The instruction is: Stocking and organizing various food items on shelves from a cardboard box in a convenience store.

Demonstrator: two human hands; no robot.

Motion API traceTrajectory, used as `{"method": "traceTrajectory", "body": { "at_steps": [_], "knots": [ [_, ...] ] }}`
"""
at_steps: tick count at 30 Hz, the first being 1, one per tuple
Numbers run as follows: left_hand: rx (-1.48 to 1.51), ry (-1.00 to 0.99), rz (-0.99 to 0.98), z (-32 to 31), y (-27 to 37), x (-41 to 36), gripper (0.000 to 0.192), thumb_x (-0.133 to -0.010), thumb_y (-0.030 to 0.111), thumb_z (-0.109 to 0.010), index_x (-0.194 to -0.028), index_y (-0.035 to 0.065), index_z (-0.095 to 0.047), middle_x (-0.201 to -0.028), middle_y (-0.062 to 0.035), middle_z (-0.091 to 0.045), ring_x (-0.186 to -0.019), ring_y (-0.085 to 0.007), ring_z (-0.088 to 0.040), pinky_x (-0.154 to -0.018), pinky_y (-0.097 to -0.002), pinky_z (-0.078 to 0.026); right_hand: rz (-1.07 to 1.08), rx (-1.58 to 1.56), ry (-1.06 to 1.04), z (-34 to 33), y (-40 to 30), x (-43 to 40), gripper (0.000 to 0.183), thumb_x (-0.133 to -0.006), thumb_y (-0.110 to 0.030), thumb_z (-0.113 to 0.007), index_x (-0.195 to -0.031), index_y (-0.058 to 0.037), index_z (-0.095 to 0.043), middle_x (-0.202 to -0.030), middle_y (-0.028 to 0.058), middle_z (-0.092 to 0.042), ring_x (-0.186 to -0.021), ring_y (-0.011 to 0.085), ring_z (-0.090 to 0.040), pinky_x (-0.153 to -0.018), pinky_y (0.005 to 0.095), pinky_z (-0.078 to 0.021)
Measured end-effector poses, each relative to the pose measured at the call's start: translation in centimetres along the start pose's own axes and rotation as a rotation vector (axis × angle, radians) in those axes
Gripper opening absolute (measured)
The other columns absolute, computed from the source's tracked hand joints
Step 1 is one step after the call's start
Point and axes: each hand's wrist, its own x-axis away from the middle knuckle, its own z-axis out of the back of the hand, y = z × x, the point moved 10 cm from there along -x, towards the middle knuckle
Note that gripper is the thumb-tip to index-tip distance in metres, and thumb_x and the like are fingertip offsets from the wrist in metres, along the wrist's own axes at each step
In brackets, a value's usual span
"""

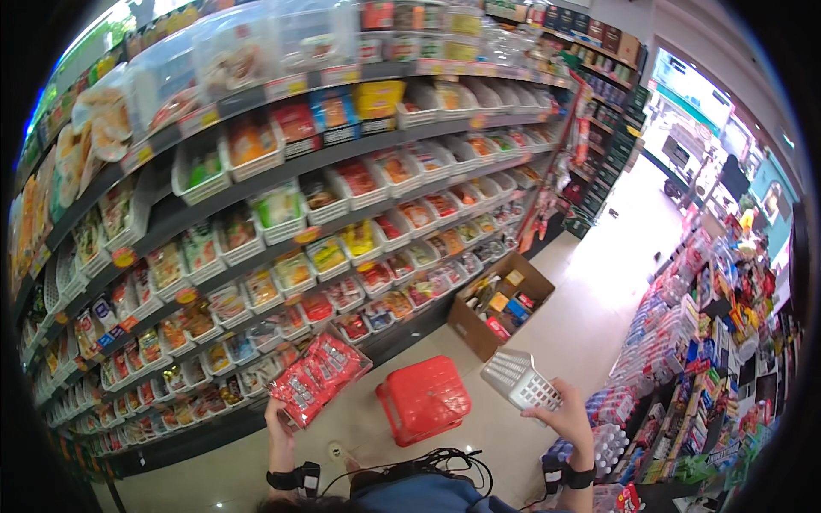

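Note:
My left hand (280, 420) grips the near end of an open cardboard box filled with red snack packets (321, 375), held in front of the lower shelves. In my right hand (564, 410) is a white perforated plastic basket (521, 379), tilted, with its slotted side towards me; I cannot see into it. Between the two hands, lower down on the floor, stands a red plastic stool (428, 396). A wrist strap is on each forearm.
Tiered shelves (269, 234) of white baskets with packaged snacks fill the left. A large open carton (500, 308) of mixed goods sits on the tiled floor (571, 276). Stacked bottles and boxed goods (673, 385) line the right. Black cables (442, 458) hang before my body.

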Motion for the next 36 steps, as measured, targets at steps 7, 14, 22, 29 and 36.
{"method": "traceTrajectory", "body": {
  "at_steps": [7,14,22,29,36],
  "knots": [
    [0.088,-0.336,0.336,-23.4,-16.5,7.6,0.052,-0.057,0.036,-0.057,-0.102,0.0113,-0.048,-0.092,-0.0048,-0.048,-0.081,-0.0200,-0.049,-0.059,-0.0356,-0.044,0.060,0.366,0.247,14.9,11.0,3.2,0.041,-0.050,-0.028,-0.075,-0.072,-0.0009,-0.054,-0.067,0.0133,-0.052,-0.066,0.0301,-0.048,-0.061,0.0364,-0.0385],
    [0.023,-0.449,0.362,-35.6,-21.1,9.9,0.047,-0.059,0.034,-0.056,-0.099,0.0097,-0.051,-0.089,-0.0036,-0.051,-0.077,-0.0199,-0.051,-0.064,-0.0326,-0.045,0.077,0.418,0.358,21.4,17.6,0.7,0.035,-0.053,-0.025,-0.073,-0.069,-0.0024,-0.050,-0.069,0.0119,-0.049,-0.072,0.0294,-0.044,-0.066,0.0366,-0.0347],
    [-0.069,-0.122,0.264,-37.6,-21.2,2.5,0.040,-0.062,0.038,-0.055,-0.092,0.0111,-0.051,-0.081,0.0003,-0.049,-0.059,-0.0141,-0.049,-0.045,-0.0268,-0.039,0.326,0.484,0.276,22.1,20.4,-12.4,0.031,-0.056,-0.015,-0.070,-0.073,-0.0035,-0.047,-0.071,0.0107,-0.046,-0.074,0.0293,-0.042,-0.068,0.0372,-0.0341],
    [0.026,0.152,0.210,-40.1,-23.4,-5.2,0.045,-0.063,0.042,-0.053,-0.098,0.0133,-0.051,-0.082,0.0001,-0.051,-0.062,-0.0151,-0.050,-0.049,-0.0297,-0.042,0.329,0.736,0.111,21.7,27.4,-32.1,0.027,-0.063,-0.014,-0.064,-0.076,-0.0029,-0.042,-0.073,0.0100,-0.047,-0.076,0.0271,-0.044,-0.074,0.0404,-0.0300],
    [0.237,0.214,0.160,-54.2,-21.1,-8.2,0.045,-0.061,0.039,-0.055,-0.097,0.0130,-0.051,-0.084,-0.0024,-0.051,-0.074,-0.0186,-0.050,-0.056,-0.0323,-0.043,0.621,0.561,-0.013,22.4,28.0,-51.5,0.028,-0.063,-0.010,-0.062,-0.081,-0.0026,-0.042,-0.077,0.0129,-0.046,-0.079,0.0289,-0.042,-0.073,0.0385,-0.0293]
  ]
}}
